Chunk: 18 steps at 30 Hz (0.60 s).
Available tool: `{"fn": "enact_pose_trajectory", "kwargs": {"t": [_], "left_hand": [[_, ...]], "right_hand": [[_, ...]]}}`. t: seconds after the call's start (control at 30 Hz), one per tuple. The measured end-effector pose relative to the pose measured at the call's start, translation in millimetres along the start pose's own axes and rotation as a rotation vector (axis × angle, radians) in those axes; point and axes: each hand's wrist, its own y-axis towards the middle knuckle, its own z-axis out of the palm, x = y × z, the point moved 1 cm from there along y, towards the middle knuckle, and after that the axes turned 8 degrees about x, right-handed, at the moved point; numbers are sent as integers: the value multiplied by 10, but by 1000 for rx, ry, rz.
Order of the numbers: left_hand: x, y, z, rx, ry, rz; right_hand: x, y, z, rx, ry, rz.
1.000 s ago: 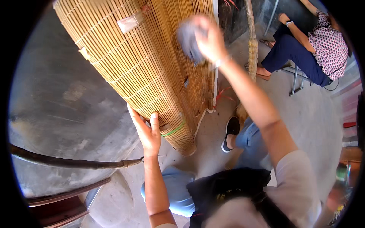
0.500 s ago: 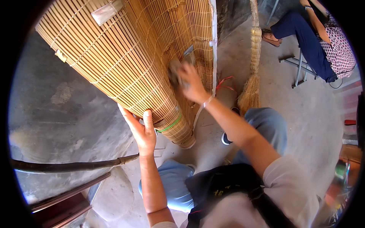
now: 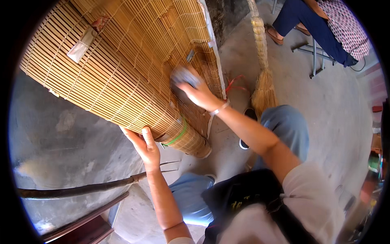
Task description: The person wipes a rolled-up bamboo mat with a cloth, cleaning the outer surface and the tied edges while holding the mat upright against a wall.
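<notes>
A big roll of bamboo slat matting [image 3: 122,69] stands tilted in front of me, its foot on the concrete floor and a green band around its lower end. My left hand [image 3: 143,146] presses flat against the roll's underside near the band, fingers apart. My right hand [image 3: 197,90] is closed on a grey cloth [image 3: 183,75] and holds it against the mat's surface, about halfway down the roll. A grey tag [image 3: 82,42] hangs near the roll's top.
A straw broom [image 3: 263,73] leans to the right of the roll, with red string on the floor beside it. A seated person's legs [image 3: 313,24] and a metal chair frame are at the upper right. A dark wooden stick [image 3: 81,189] crosses the lower left.
My right hand with the cloth has slid down the matting from the top of the roll to its middle. My left hand has stayed braced against the roll's lower part.
</notes>
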Motion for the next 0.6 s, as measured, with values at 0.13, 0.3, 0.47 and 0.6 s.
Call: {"fn": "enact_pose_trajectory", "kwargs": {"t": [0.13, 0.3, 0.47, 0.6], "left_hand": [[-31, 36, -6, 27, -15, 24], [-30, 25, 17, 56, -10, 12], [51, -40, -99, 4, 83, -8], [-4, 23, -65, 30, 142, -52]], "right_hand": [[1512, 1083, -100, -102, -279, -550], [1438, 1199, 12, -59, -392, -463], [-34, -245, 349, 3, -441, -145], [-1630, -1882, 309, 316, -229, 802]]}}
